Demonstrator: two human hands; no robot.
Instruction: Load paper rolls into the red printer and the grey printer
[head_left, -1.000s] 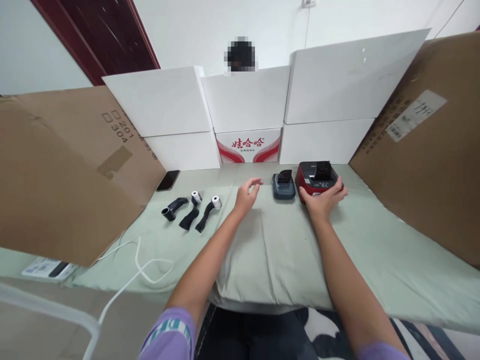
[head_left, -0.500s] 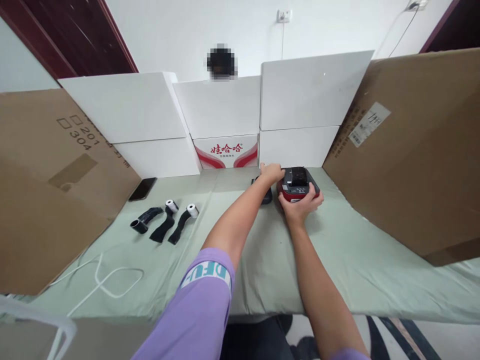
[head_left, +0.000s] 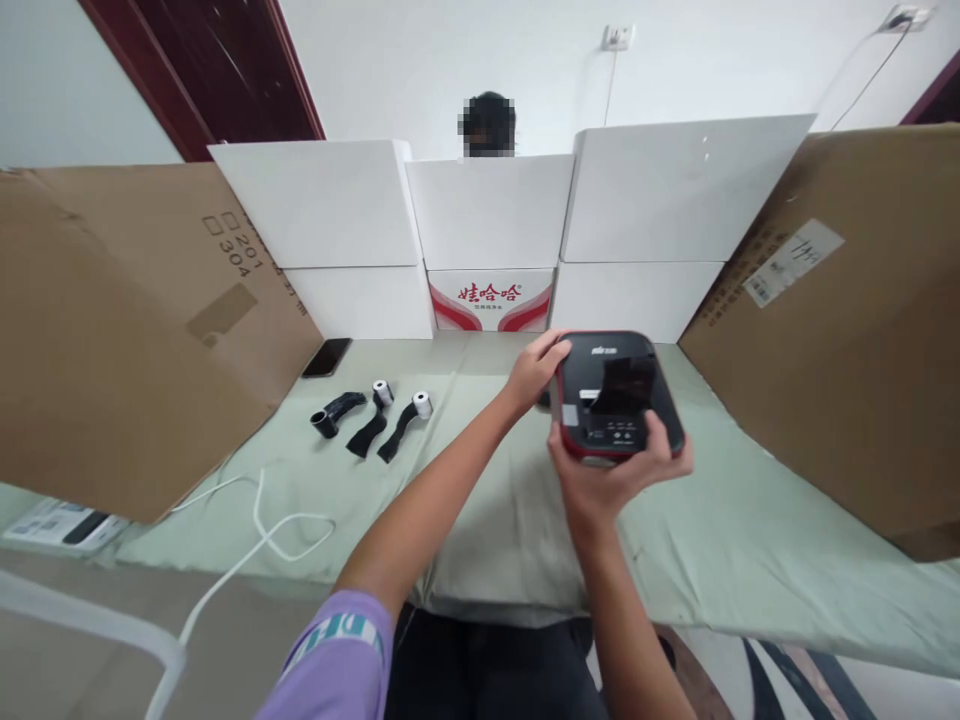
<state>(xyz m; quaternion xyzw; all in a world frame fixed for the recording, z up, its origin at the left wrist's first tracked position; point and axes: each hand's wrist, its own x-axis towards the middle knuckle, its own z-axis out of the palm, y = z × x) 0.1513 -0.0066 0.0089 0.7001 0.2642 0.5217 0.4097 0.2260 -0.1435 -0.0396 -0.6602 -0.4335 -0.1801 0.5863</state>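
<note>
Head view: a red and black printer (head_left: 583,368) is in both hands over the far right-centre part of the desk (head_left: 480,520), its top tipped towards the camera
Left hand (head_left: 529,374): fingers closed round the far left corner, thumb pressed on the top
Right hand (head_left: 606,484): fingers spread along the near edge and right corner, one fingertip on the top by the small marks
Printer progress: the two-handed hold looks made, and the printer seems raised, though its underside is hidden; it has not been set down free of the hands, and how much is left cannot be told
Black strip (head_left: 628,385): on top of the printer, in neither hand
Dark item (head_left: 544,400): just beside the printer's left side, mostly hidden, so its kind is unclear
White-ended rolls: two, one (head_left: 422,404) right of the other (head_left: 382,392), black tails loose on the desk
Black roll (head_left: 324,424): left of these, lying untouched
Phone (head_left: 328,357): flat beyond the rolls, near the left cardboard (head_left: 142,330)
White boxes (head_left: 487,215): stacked behind, a person's head (head_left: 491,125) above them
</note>
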